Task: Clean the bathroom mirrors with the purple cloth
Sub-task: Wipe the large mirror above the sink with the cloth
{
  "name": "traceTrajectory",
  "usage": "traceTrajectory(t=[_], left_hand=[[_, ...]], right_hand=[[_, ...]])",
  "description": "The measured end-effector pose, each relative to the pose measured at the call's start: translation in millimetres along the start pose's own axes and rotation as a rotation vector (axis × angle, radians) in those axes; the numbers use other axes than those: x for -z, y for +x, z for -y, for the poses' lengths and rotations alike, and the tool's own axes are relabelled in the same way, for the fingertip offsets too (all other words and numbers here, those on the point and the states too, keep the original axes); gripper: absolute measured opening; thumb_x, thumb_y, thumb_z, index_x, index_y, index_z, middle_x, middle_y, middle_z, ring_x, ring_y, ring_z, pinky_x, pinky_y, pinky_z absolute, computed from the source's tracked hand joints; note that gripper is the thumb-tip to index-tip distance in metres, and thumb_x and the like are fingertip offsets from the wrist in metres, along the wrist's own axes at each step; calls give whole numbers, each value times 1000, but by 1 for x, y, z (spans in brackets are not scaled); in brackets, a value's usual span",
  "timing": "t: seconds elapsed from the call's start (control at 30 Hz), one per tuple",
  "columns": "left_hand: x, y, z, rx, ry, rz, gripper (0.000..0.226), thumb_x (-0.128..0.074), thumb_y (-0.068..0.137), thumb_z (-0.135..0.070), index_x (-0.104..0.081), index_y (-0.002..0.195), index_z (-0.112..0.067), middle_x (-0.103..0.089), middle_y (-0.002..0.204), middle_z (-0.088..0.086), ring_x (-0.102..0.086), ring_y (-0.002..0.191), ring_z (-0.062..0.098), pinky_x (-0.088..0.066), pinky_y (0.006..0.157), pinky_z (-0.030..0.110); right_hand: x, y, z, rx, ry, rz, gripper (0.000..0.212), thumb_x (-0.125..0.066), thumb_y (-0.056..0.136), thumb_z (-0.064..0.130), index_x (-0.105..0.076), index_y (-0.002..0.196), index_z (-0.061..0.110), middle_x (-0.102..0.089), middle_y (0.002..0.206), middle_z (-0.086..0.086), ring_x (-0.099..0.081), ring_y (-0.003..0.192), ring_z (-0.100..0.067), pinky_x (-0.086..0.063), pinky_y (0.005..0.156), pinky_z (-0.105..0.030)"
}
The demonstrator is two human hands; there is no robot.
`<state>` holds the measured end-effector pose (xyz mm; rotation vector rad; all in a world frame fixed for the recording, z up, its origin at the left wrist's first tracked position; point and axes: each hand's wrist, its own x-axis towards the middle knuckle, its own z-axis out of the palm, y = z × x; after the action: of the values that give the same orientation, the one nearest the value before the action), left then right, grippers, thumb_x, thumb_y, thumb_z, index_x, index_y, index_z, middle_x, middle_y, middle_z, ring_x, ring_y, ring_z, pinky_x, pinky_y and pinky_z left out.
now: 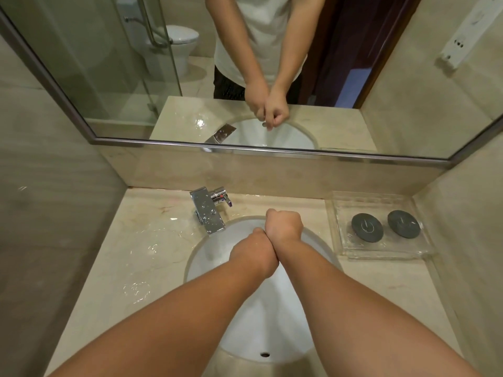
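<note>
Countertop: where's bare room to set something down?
Widest: the wet counter left of the faucet and basin, to the wall. A narrower strip lies in front of the clear tray. Crowded: the tray fills the right rear, left hand and right hand hang over the basin.

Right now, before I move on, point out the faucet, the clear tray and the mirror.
faucet (pixel 208 213), head view, on the flat chrome spout.
clear tray (pixel 364 204), head view, on its bare back part.
mirror (pixel 109 63), head view, on the glass at left.
</note>
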<state>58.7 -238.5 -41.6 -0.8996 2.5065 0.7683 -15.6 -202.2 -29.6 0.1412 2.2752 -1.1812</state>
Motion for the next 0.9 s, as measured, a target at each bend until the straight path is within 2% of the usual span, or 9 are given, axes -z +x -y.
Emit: traceTrajectory(t=[0.2, 0.33, 0.47, 0.53, 0.6, 0.67, 0.73, 0.83, 0.9], left_hand=[[26, 5, -8, -105, -30, 148, 6, -52, 85, -21, -58, 83, -21, -62, 69, -2, -54, 53, 16, -38, 47, 19], [76, -7, -13, 31, -524, 591, 22, -62, 83, -24, -44, 70, -20, -41, 44, -7, -30, 31, 9, -18, 35, 12], [111, -13, -8, 39, -984, 1130, 22, -63, 90, -27, -54, 71, -20, -34, 50, -12, -29, 34, 0, -15, 31, 13], [116, -20, -10, -12, -1126, 1353, 21, -76, 82, -25, -58, 74, -18, -28, 52, -12, -24, 35, 0, -14, 33, 14], [114, -25, -10, -33, -1258, 1486, 25, -83, 76, -25, -60, 77, -15, -26, 54, -13, -22, 38, 1, -15, 34, 14], [111, -28, -8, -46, -1344, 1508, 24, -84, 75, -22, -62, 80, -13, -27, 54, -12, -23, 39, 2, -17, 34, 14], [111, -28, -7, -11, -1356, 1412, 23, -83, 74, -19, -61, 79, -13, -31, 51, -11, -25, 38, 2, -18, 33, 13], [116, -22, -10, 83, -1185, 1053, 19, -69, 79, -12, -51, 73, -18, -39, 52, -10, -33, 36, 1, -18, 30, 13], [121, -18, -17, 106, -935, 778, 21, -56, 86, -12, -46, 69, -20, -39, 53, -9, -33, 37, 1, -17, 30, 13]], right_hand=[[7, 3, 16, -5, 200, -23, 33, -59, 85, 16, -40, 58, 11, -39, 50, -4, -34, 49, -24, -30, 49, -29], [28, -5, 33, 88, 572, 252, 38, -77, 84, 29, -51, 60, 15, -44, 43, -3, -44, 36, -20, -40, 43, -24], [61, -12, 46, 195, 933, 797, 27, -81, 73, 40, -71, 70, 15, -70, 84, -11, -70, 85, -32, -56, 84, -40], [69, -19, 47, 276, 1026, 1022, 32, -84, 71, 40, -78, 87, 13, -67, 121, -18, -60, 118, -42, -38, 108, -55], [70, -28, 52, 364, 1047, 1149, 35, -86, 71, 41, -80, 90, 13, -69, 121, -15, -57, 123, -42, -22, 114, -60], [70, -31, 56, 419, 1029, 1203, 32, -84, 73, 46, -76, 73, 15, -74, 84, -4, -71, 99, -32, -28, 110, -56], [72, -31, 64, 350, 974, 1170, 48, -77, 75, 55, -60, 49, 19, -55, 50, 3, -66, 63, -20, -47, 90, -42], [65, -28, 80, 104, 792, 776, 65, -73, 82, 54, -32, 42, 22, -29, 37, 3, -40, 37, -18, -42, 45, -25], [54, -23, 83, -6, 767, 548, 63, -73, 86, 45, -28, 47, 23, -26, 40, 2, -32, 34, -18, -33, 37, -22]])
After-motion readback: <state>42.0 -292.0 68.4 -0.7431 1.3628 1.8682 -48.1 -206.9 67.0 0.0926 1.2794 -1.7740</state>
